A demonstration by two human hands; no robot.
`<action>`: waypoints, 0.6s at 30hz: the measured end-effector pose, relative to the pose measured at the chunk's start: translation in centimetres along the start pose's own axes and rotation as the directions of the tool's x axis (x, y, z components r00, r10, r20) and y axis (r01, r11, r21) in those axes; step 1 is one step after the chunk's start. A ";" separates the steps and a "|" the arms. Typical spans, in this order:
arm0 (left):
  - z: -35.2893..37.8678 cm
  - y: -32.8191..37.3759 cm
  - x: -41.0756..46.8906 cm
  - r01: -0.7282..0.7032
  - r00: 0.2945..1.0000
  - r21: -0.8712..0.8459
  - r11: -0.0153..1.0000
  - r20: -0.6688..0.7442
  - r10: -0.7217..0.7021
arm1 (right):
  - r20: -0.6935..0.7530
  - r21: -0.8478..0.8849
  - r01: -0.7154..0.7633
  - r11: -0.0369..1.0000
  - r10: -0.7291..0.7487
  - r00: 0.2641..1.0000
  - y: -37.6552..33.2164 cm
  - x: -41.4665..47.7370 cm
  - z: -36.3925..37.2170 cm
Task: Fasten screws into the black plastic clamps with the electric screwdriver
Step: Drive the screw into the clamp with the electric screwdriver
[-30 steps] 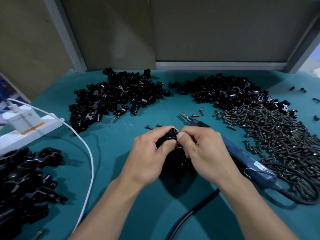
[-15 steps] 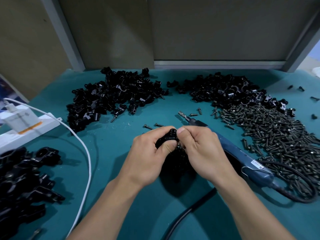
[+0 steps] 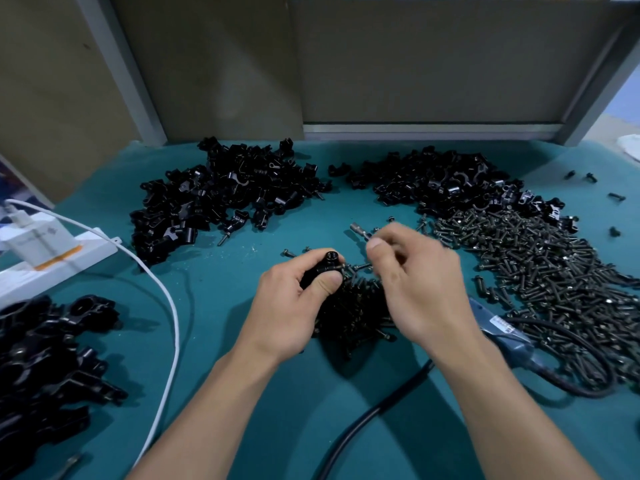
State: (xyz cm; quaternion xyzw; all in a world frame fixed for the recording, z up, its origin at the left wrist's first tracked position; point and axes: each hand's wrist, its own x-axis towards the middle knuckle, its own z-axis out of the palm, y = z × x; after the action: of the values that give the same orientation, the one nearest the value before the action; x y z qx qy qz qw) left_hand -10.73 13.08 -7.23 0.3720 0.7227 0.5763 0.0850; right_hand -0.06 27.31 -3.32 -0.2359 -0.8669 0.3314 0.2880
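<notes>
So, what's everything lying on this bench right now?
Clamp piles: three, black, far left, far right, near left.
Screw heaps: two, dark, large at right, small at centre.
Electric screwdriver: one, blue-grey, lying right of centre.
Black cable: one, black, near edge, centre.
Power strip: one, white, left edge.
White cable: one, white, left side.
Held clamp: one, black, centre.
Left hand: one, centre, grips held clamp.
Right hand: one, centre, blurred, fingers curled, contents unclear.
</notes>
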 end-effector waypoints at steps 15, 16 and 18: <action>-0.6 -0.8 0.0 0.091 0.995 -0.011 0.996 -0.035 -0.091 | 0.296 -0.524 -0.133 0.841 0.326 0.898 2.9 1.4 -4.8; -0.7 -0.9 0.0 0.093 0.995 -0.015 0.996 -0.039 -0.093 | 0.310 -0.528 -0.113 0.842 0.315 0.897 3.0 1.3 -5.1; -0.7 -0.8 0.1 0.091 0.995 -0.004 0.996 -0.047 -0.091 | 0.325 -0.574 -0.067 0.816 0.302 0.896 3.0 1.3 -5.8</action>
State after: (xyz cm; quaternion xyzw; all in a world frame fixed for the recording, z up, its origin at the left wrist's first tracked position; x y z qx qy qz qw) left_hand -11.55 12.49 -7.72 0.3248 0.7400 0.5814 0.0945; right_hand 3.49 32.63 -1.49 -0.3201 -0.9373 0.1373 -0.0102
